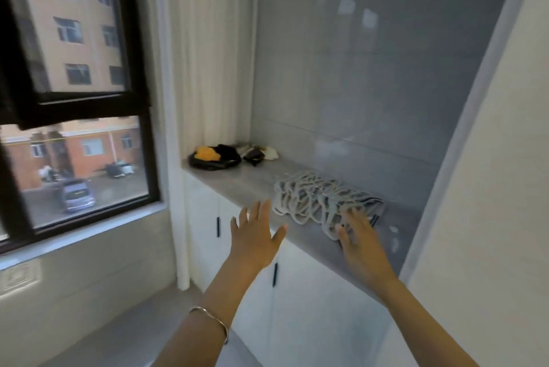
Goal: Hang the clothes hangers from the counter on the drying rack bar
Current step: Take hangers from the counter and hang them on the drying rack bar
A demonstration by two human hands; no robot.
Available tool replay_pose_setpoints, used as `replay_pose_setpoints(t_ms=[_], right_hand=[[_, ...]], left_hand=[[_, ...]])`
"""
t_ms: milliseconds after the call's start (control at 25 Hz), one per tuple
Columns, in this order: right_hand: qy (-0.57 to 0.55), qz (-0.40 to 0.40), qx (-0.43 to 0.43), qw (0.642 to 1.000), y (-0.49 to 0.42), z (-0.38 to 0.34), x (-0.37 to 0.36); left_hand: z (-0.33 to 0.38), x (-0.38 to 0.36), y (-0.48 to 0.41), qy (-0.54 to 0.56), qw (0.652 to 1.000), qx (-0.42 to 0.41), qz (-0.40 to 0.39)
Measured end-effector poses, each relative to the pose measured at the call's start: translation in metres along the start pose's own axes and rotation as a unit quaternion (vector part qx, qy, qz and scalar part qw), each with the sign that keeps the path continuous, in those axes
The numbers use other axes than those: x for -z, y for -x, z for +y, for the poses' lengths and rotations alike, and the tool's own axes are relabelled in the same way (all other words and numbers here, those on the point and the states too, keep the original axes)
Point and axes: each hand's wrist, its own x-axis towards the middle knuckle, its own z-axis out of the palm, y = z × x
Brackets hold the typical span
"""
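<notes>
A pile of pale grey-white clothes hangers (pixel 309 197) lies on the grey counter (pixel 246 182), on top of a striped folded cloth (pixel 368 206). My right hand (pixel 356 236) reaches over the near end of the pile with fingers spread, fingertips at the hangers; actual contact is blurred. My left hand (pixel 255 233) is held out flat with fingers straight, just left of the pile and in front of the counter edge, holding nothing. A bracelet sits on my left wrist. No drying rack bar is in view.
A black bag with an orange item (pixel 214 157) and small cloths (pixel 258 154) lie at the counter's far end by the white curtain (pixel 205 69). White cabinet doors (pixel 297 292) are under the counter. A dark-framed window (pixel 74 99) is at left, a grey glossy wall behind.
</notes>
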Motion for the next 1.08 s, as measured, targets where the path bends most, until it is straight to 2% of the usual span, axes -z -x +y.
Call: replay_pose_setpoints(t_ms=[160,360,560,720,840,920,1040,1080], right_hand=[[0.006,0.000,-0.094,0.996,-0.059,0.068,-0.048],[0.006,0.010,-0.234,0.972,-0.115,0.135,-0.087],[0.006,-0.022,-0.316,0.948,-0.136,0.179,-0.122],[0.002,-0.029,-0.331,0.943,-0.149,0.198,-0.147],[0.027,-0.019,-0.335,0.942,-0.152,0.203,-0.158],[0.015,0.012,-0.348,0.937,-0.153,0.204,-0.158],[-0.006,0.103,-0.343,0.934,-0.157,0.204,-0.147],[-0.019,0.104,-0.342,0.934,-0.159,0.202,-0.143]], left_hand=[[-0.010,-0.078,-0.102,0.023,0.996,-0.038,-0.083],[-0.016,-0.167,-0.215,-0.019,0.980,-0.079,-0.180],[-0.008,-0.245,-0.278,-0.039,0.955,-0.122,-0.270],[-0.012,-0.284,-0.293,-0.074,0.939,-0.152,-0.300],[-0.010,-0.291,-0.300,-0.076,0.934,-0.143,-0.318],[-0.010,-0.286,-0.310,-0.097,0.919,-0.160,-0.347],[-0.010,-0.274,-0.316,-0.145,0.892,-0.220,-0.369],[-0.009,-0.272,-0.315,-0.150,0.889,-0.228,-0.368]])
